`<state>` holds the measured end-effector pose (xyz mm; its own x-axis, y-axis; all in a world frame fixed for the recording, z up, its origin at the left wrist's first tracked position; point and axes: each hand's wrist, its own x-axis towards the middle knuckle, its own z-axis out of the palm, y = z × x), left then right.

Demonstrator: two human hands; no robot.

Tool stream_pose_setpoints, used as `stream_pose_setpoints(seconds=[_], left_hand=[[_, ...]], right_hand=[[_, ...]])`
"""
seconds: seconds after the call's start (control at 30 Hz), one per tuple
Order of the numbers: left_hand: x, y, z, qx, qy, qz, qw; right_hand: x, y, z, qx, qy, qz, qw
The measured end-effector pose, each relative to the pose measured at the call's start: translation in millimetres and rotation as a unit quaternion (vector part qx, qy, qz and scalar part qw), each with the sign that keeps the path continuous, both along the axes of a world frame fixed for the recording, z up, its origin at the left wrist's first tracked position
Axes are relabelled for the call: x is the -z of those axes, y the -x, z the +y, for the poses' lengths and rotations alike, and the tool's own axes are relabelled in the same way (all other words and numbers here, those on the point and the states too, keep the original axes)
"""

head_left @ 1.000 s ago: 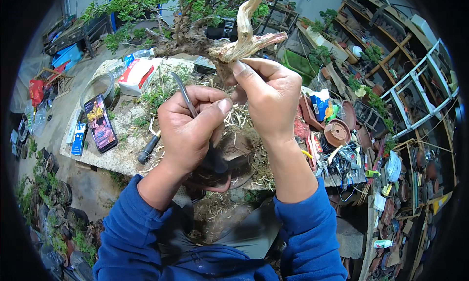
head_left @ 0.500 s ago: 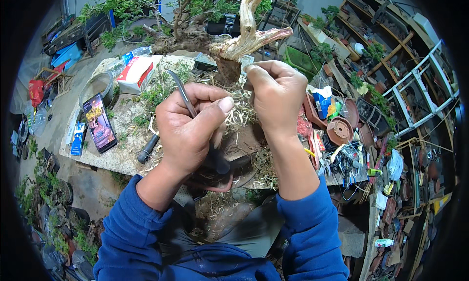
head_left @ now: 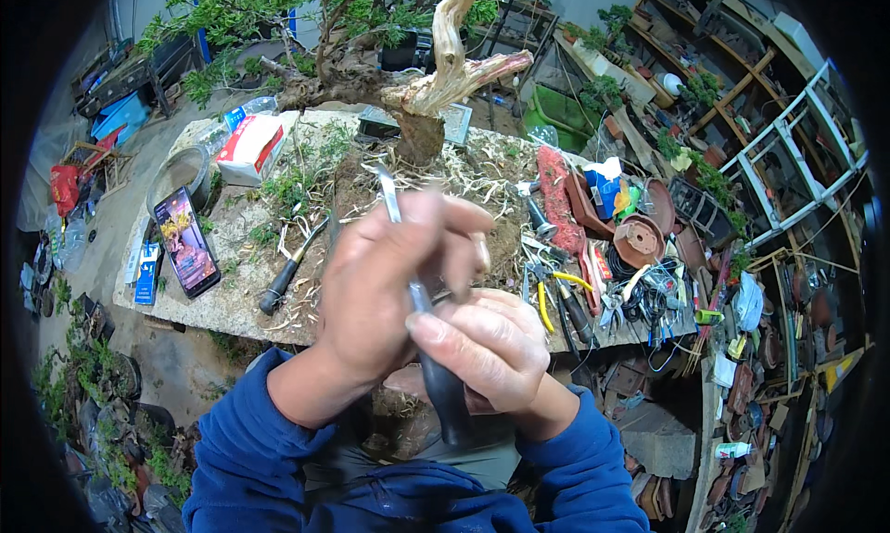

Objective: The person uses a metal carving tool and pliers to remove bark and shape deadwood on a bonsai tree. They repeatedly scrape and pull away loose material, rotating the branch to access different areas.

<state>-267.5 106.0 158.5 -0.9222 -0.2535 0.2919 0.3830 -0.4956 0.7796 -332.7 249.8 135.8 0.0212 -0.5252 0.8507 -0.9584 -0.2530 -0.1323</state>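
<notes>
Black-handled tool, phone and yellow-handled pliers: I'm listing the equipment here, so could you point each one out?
Black-handled tool (head_left: 445,399): head view, on its black handle.
Phone (head_left: 186,243): head view, on the middle of its lit screen.
Yellow-handled pliers (head_left: 544,308): head view, on the left one of the yellow handles.

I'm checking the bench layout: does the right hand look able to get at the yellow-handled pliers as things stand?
Probably yes: the yellow-handled pliers lie uncovered close by the right hand, though it seems to grip the hook-tipped tool just now.
</notes>
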Motion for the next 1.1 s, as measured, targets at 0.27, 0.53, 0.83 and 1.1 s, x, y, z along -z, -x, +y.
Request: stream_pose_setpoints(seconds=[0.27,0.53,0.83,1.1], left_hand=[[-17.0,-14.2,-13.2,-0.25,0.298,-0.013,0.921],[-55.0,34.3,-56.4,-0.413,0.496,0.193,0.739],[-85.2,65.9,-72.7,-0.204,0.517,0.096,0.826],[-74.3,65.4,-56.6,-0.33,0.517,0.112,0.782]], right_hand=[[-26.5,-12.8,29.6,0.056,0.037,-0.149,0.987],[-46.5,-4.5,7.4,0.061,0.167,-0.287,0.941],[-62.0,12.7,-32.7,0.104,0.273,-0.236,0.927],[-54.8,27.6,-54.0,0.192,0.282,-0.162,0.926]])
